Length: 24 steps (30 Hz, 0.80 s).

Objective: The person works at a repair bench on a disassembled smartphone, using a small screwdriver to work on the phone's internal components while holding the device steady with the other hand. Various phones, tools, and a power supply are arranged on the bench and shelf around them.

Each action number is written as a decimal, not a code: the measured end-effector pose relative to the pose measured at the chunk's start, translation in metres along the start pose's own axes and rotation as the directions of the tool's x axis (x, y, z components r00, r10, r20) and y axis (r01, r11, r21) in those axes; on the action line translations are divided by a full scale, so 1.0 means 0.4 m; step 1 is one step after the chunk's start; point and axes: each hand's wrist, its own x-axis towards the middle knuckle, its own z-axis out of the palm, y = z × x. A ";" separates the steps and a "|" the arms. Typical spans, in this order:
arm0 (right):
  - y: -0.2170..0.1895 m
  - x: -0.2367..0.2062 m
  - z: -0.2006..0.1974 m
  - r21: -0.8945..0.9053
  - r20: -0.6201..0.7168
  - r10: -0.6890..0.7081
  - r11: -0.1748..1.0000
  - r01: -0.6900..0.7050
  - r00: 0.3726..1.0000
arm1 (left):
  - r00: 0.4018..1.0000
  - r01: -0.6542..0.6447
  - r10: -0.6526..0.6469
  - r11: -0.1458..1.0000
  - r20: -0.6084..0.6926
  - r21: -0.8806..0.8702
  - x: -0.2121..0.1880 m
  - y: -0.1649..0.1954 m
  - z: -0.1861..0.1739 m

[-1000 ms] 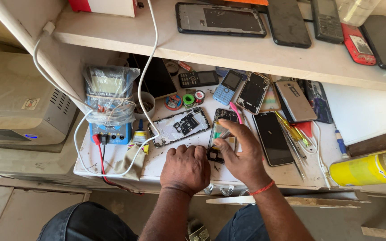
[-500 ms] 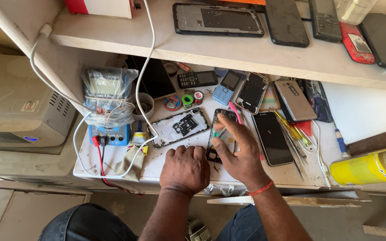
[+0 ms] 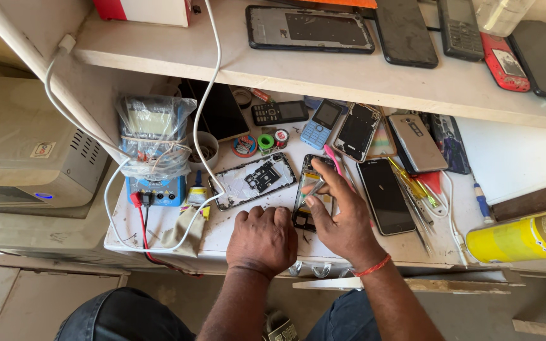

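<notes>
The opened phone [image 3: 311,189] is lying flat on the worktop [image 3: 254,221] with its back removed, exposing the dark frame and internal parts. Its long axis is running away from the person. A pink prying tool [image 3: 335,164] is angling across its upper right corner, its lower end hidden.

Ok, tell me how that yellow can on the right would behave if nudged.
The yellow can lies on its side at the bench's right end, so it would probably roll. Its smooth round wall looks slippery. Whether it is heavy cannot be told.
</notes>
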 end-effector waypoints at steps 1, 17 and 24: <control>0.000 0.001 -0.002 0.051 0.027 0.051 0.997 -0.052 0.998 | 1.000 -0.001 0.001 1.000 0.003 0.004 0.000 0.000 0.000; 0.010 -0.001 -0.003 0.147 0.002 0.056 0.988 -0.055 0.998 | 0.999 0.000 0.000 1.000 -0.033 0.003 -0.002 -0.001 0.005; 0.008 -0.006 0.006 0.124 -0.033 0.048 0.991 -0.043 0.998 | 0.999 -0.001 0.001 1.000 -0.041 -0.003 -0.001 -0.001 0.005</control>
